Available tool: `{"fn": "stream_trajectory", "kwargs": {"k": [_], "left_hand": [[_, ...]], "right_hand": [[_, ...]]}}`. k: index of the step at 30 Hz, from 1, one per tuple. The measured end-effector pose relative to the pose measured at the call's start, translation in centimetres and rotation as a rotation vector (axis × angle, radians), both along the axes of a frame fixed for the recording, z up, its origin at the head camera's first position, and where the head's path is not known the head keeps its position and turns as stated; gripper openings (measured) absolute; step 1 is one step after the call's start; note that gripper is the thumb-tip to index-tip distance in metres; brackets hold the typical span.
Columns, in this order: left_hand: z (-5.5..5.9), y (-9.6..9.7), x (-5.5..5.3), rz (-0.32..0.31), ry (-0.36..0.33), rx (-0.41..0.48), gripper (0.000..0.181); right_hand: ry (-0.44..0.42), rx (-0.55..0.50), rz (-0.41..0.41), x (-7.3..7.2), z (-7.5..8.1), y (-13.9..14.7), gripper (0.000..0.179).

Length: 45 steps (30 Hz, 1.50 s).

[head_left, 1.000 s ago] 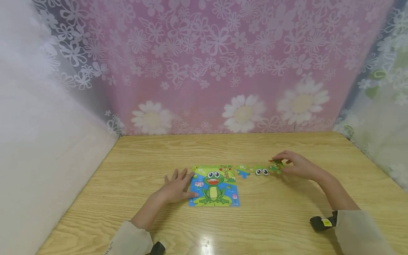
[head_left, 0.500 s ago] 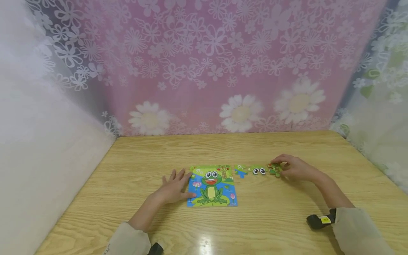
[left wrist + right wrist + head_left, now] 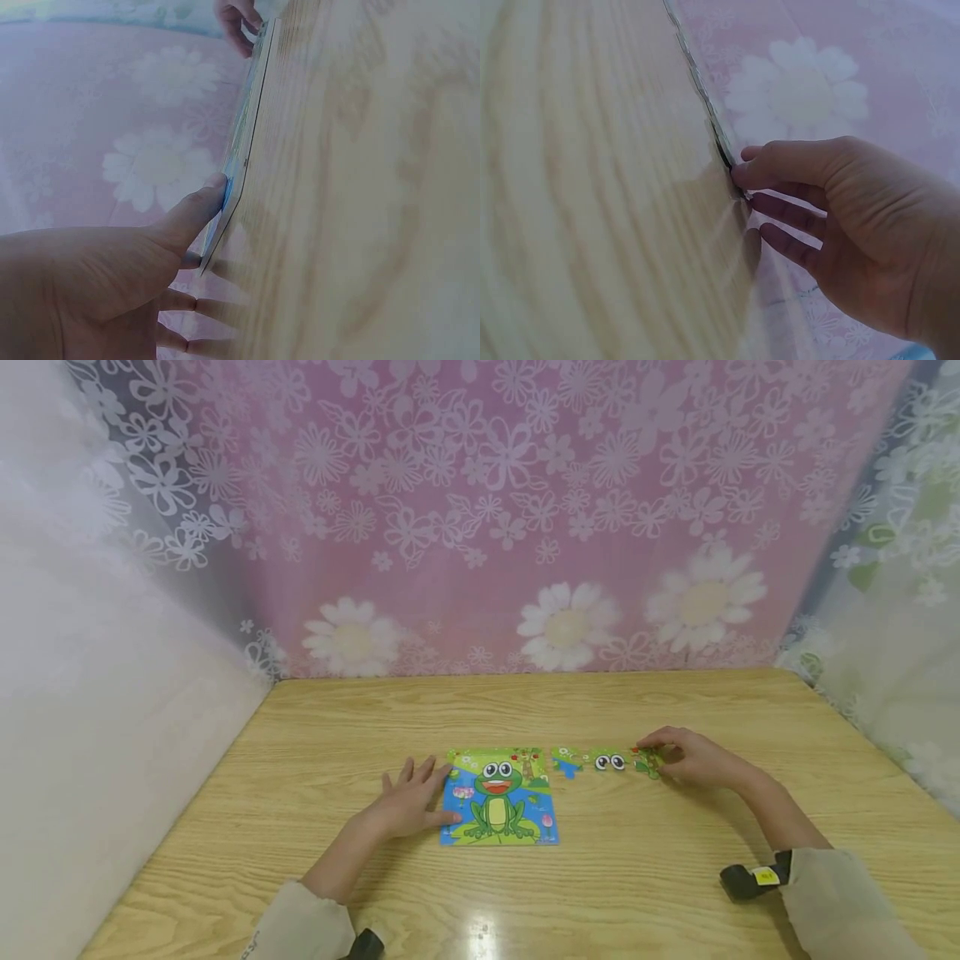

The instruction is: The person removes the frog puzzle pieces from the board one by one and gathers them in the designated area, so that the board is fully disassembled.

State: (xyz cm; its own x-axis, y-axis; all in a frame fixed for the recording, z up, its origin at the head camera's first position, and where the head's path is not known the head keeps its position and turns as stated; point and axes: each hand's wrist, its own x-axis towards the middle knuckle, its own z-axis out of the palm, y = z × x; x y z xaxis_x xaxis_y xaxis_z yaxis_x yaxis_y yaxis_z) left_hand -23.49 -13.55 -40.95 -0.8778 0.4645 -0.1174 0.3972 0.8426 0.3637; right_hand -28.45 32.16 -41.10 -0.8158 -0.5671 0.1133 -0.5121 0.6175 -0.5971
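My left hand (image 3: 405, 807) rests with spread fingers at the left side of a square frog puzzle board (image 3: 498, 827); its thumb lies on the board's edge. In the left wrist view the thumb (image 3: 199, 210) touches the board's corner. To the right, my right hand (image 3: 701, 758) pinches a green puzzle piece with a tree and red spots (image 3: 645, 765) between thumb and fingers. That piece lies beside a piece with the frog's eyes (image 3: 609, 762). Left of the eyes is a blue and green piece with a white flower (image 3: 567, 762). In the right wrist view the pieces show only edge-on.
The wooden table (image 3: 600, 893) reaches back to a pink flowered curtain (image 3: 465, 527). Pale cloth walls stand at the left (image 3: 112, 693) and right (image 3: 892, 693). Black wrist cameras sit at both sleeves.
My right hand has lowered the tree piece and turned it to line up beside the eyes piece. The left hand stays on the board. The head view has shifted slightly.
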Motion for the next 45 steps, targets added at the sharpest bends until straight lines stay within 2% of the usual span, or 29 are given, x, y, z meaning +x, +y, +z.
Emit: {"fn": "stream_trajectory", "kwargs": {"k": [15, 22, 31, 35, 39, 42, 45], "left_hand": [[0.0, 0.0, 0.0, -0.007, 0.004, 0.009, 0.082], [0.2, 0.0, 0.1, -0.003, 0.001, 0.011, 0.082], [0.8, 0.1, 0.5, -0.006, -0.001, 0.021, 0.081], [1.0, 0.0, 0.5, -0.001, -0.005, 0.023, 0.080], [1.0, 0.1, 0.6, -0.012, -0.010, 0.036, 0.080], [1.0, 0.2, 0.6, -0.016, -0.010, 0.040, 0.080], [1.0, 0.1, 0.6, -0.006, -0.009, 0.035, 0.080]], "right_hand": [[-0.001, -0.054, 0.022, 0.2, 0.0, 0.0, 0.039], [-0.039, -0.045, -0.012, 0.0, -0.2, 0.2, 0.039], [-0.067, -0.064, -0.007, 0.1, 0.1, 0.2, 0.039], [-0.041, -0.072, -0.013, 0.2, 0.6, -0.5, 0.038], [0.028, -0.050, -0.025, 0.6, 1.5, -1.6, 0.037], [0.066, -0.026, -0.005, 0.6, 2.2, -3.2, 0.035], [0.061, -0.009, 0.026, 0.6, 3.0, -5.6, 0.035]]}}
